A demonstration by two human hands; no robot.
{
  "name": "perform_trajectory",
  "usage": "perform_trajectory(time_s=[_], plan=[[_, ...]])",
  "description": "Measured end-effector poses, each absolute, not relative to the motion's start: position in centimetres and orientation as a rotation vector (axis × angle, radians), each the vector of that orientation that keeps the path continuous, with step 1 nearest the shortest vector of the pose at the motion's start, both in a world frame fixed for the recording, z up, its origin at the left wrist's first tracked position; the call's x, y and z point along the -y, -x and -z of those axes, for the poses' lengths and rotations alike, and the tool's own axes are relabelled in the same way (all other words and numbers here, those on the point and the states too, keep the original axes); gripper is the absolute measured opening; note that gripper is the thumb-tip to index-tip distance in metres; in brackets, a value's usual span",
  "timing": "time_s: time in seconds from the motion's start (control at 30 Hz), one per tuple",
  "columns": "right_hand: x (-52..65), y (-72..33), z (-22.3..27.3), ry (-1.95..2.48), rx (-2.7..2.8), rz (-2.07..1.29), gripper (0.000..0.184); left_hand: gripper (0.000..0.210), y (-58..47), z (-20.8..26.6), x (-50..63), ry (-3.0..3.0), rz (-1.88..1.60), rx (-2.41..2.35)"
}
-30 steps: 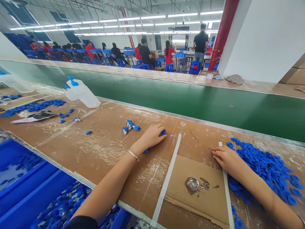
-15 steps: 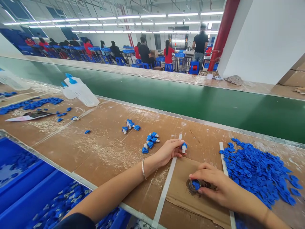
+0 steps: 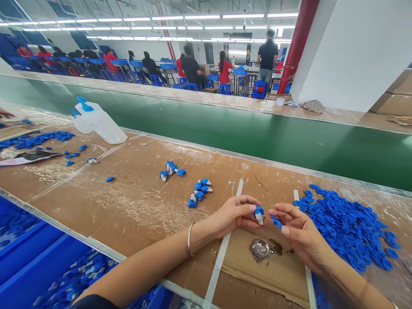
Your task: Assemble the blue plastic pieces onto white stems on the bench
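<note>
My left hand pinches a small blue-and-white part, blue on top with a pale lower end. Just to its right, my right hand holds a flat blue piece between thumb and fingers, a small gap away from the part. Below both hands a small round clear dish with a wet-looking content sits on a cardboard sheet, dark wet stains around it. To the right lies a big heap of flat blue pieces. Several blue-and-white parts lie left of my left hand.
White bottles with blue caps lean at the left, near scattered blue pieces. Blue bins filled with parts stand below the table's front edge. A green conveyor belt runs beyond the table. Co-workers sit farther back; another person's hand shows far left.
My right hand has lifted a blue piece out of the dish and up towards my left hand. My left hand has moved slightly right and down, still holding its part.
</note>
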State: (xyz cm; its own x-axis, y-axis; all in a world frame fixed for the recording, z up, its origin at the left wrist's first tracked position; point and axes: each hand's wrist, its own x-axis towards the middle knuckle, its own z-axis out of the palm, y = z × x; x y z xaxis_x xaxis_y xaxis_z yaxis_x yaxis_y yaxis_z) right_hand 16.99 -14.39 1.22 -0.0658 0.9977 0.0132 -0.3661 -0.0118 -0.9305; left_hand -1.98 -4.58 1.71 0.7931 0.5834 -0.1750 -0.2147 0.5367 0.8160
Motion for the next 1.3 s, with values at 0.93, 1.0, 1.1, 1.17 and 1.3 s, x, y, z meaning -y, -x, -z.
perform_trajectory(time_s=[0.93,1.0,1.1,1.17,1.3], plan=[[14.7,-15.4,-0.8,0.988,1.834,-0.071,0.049,0.037,1.7,-1.9,7.4,-0.817,-0.651,-0.437],[15.0,-15.0,-0.5,0.997,1.919,0.061,0.059,0.036,1.7,-2.0,7.5,-0.844,-0.685,-0.453],[14.9,-15.0,-1.1,1.042,1.990,0.078,0.055,0.037,1.9,-2.3,7.1,-0.930,-0.717,-0.487],[14.1,-16.1,-1.9,1.086,2.028,0.027,0.045,0.037,2.2,-2.5,6.3,-1.095,-0.739,-0.512],[11.8,-21.3,-2.6,1.484,2.042,0.126,0.029,0.026,4.1,-3.1,2.1,-1.937,-0.978,-0.817]])
